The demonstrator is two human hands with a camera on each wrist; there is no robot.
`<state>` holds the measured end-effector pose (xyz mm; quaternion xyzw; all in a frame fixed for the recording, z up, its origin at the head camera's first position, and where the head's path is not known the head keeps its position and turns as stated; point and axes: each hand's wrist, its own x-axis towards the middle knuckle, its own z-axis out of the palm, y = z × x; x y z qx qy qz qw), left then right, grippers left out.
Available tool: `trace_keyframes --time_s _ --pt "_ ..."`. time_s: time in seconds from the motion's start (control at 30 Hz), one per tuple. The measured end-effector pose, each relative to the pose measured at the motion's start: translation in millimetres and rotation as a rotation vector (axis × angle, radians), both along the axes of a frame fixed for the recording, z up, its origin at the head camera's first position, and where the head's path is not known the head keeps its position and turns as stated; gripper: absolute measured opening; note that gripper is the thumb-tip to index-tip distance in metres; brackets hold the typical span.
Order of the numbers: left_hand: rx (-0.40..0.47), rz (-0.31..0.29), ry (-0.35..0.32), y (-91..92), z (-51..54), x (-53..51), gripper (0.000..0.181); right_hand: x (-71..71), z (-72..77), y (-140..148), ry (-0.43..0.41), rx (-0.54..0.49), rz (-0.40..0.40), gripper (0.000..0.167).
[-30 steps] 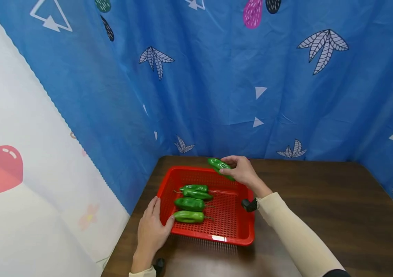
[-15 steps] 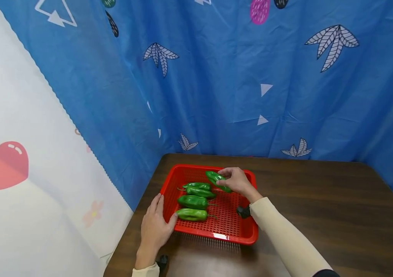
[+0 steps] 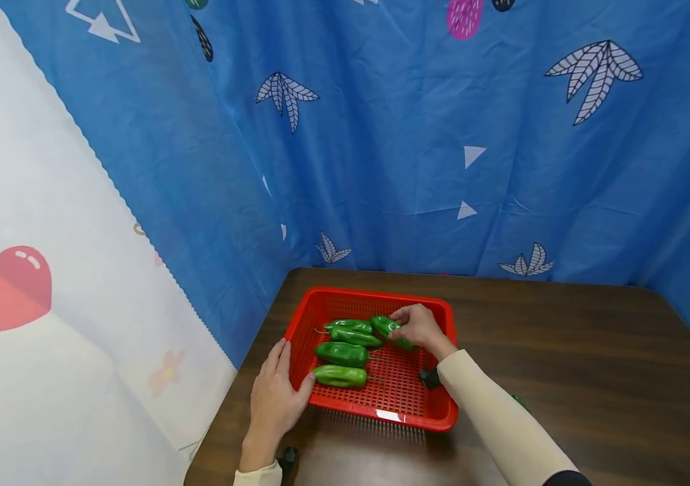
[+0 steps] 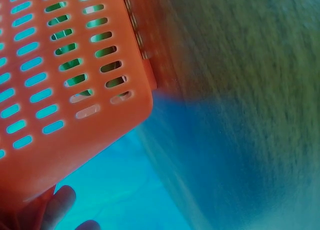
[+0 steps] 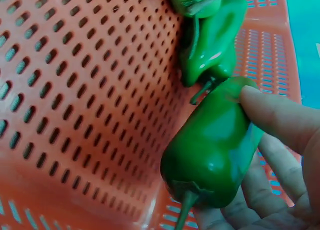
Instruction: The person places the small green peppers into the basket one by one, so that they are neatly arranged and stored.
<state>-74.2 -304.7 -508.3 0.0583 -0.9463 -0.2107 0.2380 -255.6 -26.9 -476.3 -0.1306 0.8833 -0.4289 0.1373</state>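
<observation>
A red plastic basket with slotted walls stands on the table. My right hand pinches a glossy green pepper between thumb and fingers, low inside the basket's back right. The right wrist view shows its far end close to another pepper. On the basket's left side several peppers lie in a column, the front one a lighter green pepper. My left hand rests at the basket's front left corner, fingers straight along the left rim, thumb over the front rim. The left wrist view shows only fingertips beside the rim.
A brown wooden table extends right of the basket. Part of a small green thing shows behind the right sleeve. A blue curtain hangs along the back, and a white patterned cloth hangs at the left.
The right hand has lowered the green pepper from above the back rim into the basket. The left hand stays at the corner. The head view has shifted slightly.
</observation>
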Motion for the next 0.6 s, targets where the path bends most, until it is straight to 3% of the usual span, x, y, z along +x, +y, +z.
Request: trace_keyframes --time_s 0.4,0.6 --pt "-0.002 -0.006 -0.002 0.8 3.3 0.3 0.075 -1.6 -5.6 -0.7 -0.196 -0.067 -0.134 0.036" --pt "0.000 -0.002 -0.021 0.4 3.7 1.4 0.075 0.5 -5.6 -1.3 -0.239 -0.013 -0.153 0.035"
